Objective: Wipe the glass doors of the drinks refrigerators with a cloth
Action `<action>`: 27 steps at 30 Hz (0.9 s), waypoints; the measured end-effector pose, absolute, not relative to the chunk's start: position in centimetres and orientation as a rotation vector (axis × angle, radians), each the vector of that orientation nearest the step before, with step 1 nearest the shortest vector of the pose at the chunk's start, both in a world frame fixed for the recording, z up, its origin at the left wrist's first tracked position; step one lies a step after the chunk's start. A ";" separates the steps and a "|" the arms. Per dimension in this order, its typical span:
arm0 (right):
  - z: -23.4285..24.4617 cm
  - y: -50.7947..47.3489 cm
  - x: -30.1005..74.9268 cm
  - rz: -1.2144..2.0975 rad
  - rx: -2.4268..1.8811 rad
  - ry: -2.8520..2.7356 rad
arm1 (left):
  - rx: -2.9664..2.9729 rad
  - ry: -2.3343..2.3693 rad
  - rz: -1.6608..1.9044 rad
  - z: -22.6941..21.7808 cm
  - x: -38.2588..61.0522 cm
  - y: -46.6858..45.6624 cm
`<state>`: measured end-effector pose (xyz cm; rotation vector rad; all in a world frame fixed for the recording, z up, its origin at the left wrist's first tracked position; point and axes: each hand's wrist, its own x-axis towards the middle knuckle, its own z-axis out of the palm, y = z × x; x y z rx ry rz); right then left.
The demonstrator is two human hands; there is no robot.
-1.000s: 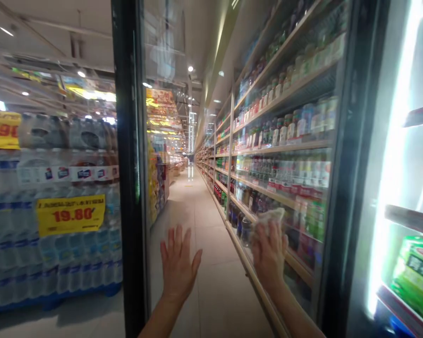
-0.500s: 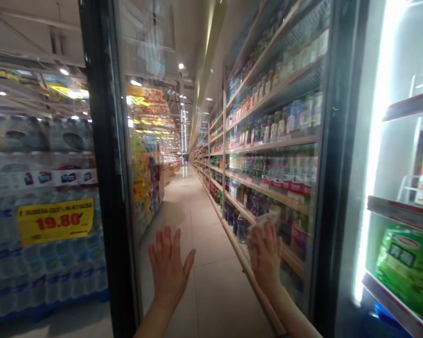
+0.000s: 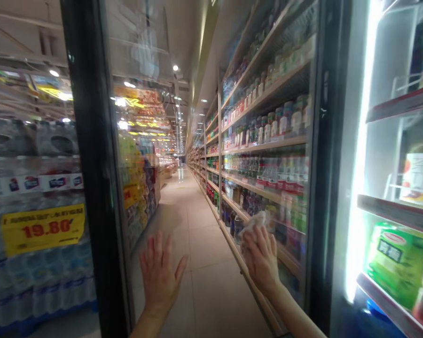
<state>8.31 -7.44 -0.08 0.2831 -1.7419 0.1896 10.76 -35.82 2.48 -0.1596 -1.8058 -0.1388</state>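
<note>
A glass door with a dark frame (image 3: 88,155) stands in front of me, and the aisle shows in it. Against the lower left part of the pane, my left hand (image 3: 159,274) lies flat with its fingers spread, holding nothing. On the right side of the pane, my right hand (image 3: 262,256) presses a crumpled whitish cloth (image 3: 255,223) to the glass. The cloth bunches out above and left of the fingers; the part under the palm is hidden.
Lit fridge shelves with a green package (image 3: 391,263) and a labelled bottle (image 3: 418,176) are at my right. Stacked packs of bottled water (image 3: 52,272) with a yellow price sign (image 3: 44,229) stand at left. Shelves of drinks (image 3: 268,126) appear in the pane.
My right hand and the cloth have shifted a little left on the glass, with the hand turned more to the left. The whole view has slid slightly left; my left hand stays flat.
</note>
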 end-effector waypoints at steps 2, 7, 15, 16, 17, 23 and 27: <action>0.4 -6.8 8.1 0.154 0.338 -1.755 | -0.175 -1.809 -0.126 2.6 10.9 -35.9; 1.8 -3.3 6.8 0.451 -0.150 -1.552 | -0.196 -1.795 -0.105 2.8 11.1 -35.8; 2.8 -7.6 8.0 0.159 0.430 -1.698 | -0.200 -1.796 -0.104 2.5 10.9 -36.1; 3.5 -7.4 7.8 0.220 0.319 -1.640 | -0.201 -1.793 -0.098 2.5 10.9 -36.2; 4.3 -7.4 7.4 0.292 0.189 -1.578 | -0.198 -1.789 -0.093 2.5 10.9 -36.1; 5.8 -14.0 8.0 0.206 0.464 -1.635 | -0.202 -1.766 -0.061 2.6 11.1 -36.4; 6.5 -14.9 8.2 0.129 0.622 -1.617 | -0.239 -1.786 0.005 2.6 11.6 -37.6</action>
